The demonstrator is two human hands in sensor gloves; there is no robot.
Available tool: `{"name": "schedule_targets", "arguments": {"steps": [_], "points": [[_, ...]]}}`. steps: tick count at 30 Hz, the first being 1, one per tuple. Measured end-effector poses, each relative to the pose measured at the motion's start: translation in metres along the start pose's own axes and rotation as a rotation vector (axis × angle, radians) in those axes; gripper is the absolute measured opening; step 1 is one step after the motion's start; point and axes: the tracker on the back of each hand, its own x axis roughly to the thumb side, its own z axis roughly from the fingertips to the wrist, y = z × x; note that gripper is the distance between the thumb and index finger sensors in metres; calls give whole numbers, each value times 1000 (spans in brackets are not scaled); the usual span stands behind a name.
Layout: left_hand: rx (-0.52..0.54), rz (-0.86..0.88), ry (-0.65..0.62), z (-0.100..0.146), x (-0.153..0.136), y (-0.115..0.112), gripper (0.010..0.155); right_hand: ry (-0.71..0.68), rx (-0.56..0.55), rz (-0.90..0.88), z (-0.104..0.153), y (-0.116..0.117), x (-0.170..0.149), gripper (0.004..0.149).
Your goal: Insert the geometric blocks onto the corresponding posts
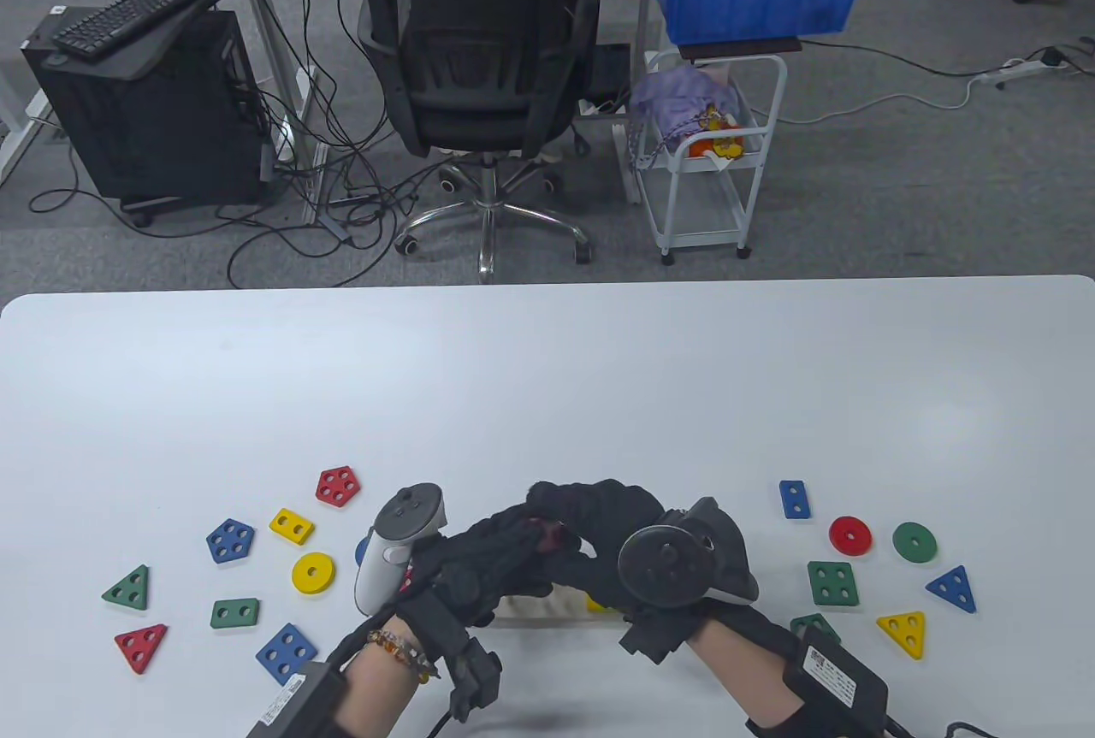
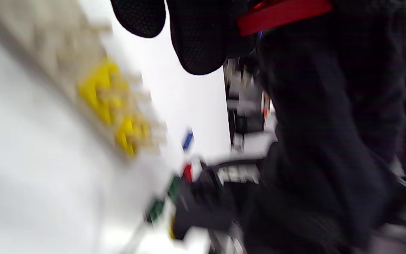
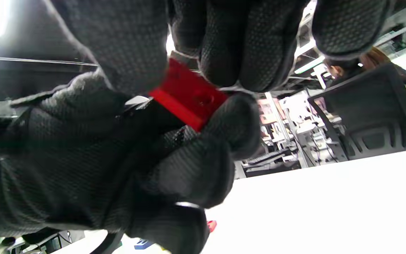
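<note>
Both hands meet over the near middle of the table (image 1: 547,362). My left hand (image 1: 479,567) comes in from seven o'clock and my right hand (image 1: 616,533) from five o'clock, and together their fingertips pinch one red block (image 3: 189,97), a flat piece with a hole showing. Its long axis seems to run across, from nine to three. Neither hand is nearer; both touch it. A wooden base (image 1: 547,605) lies just under my hands at six o'clock, mostly hidden. I can read no writing.
</note>
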Motion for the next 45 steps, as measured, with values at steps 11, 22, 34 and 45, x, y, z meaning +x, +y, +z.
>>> {"name": "schedule_targets", "arguments": {"steps": [11, 22, 34, 45], "points": [[381, -835, -32, 23, 4, 23, 74, 357, 154, 219, 71, -15, -94, 66], [278, -1270, -4, 5, -17, -11, 72, 548, 186, 318, 105, -31, -135, 64], [277, -1279, 81, 8, -17, -6, 77, 561, 213, 306, 106, -34, -135, 64], [537, -1187, 304, 61, -22, 73, 68, 782, 101, 313, 120, -67, -160, 61]]}}
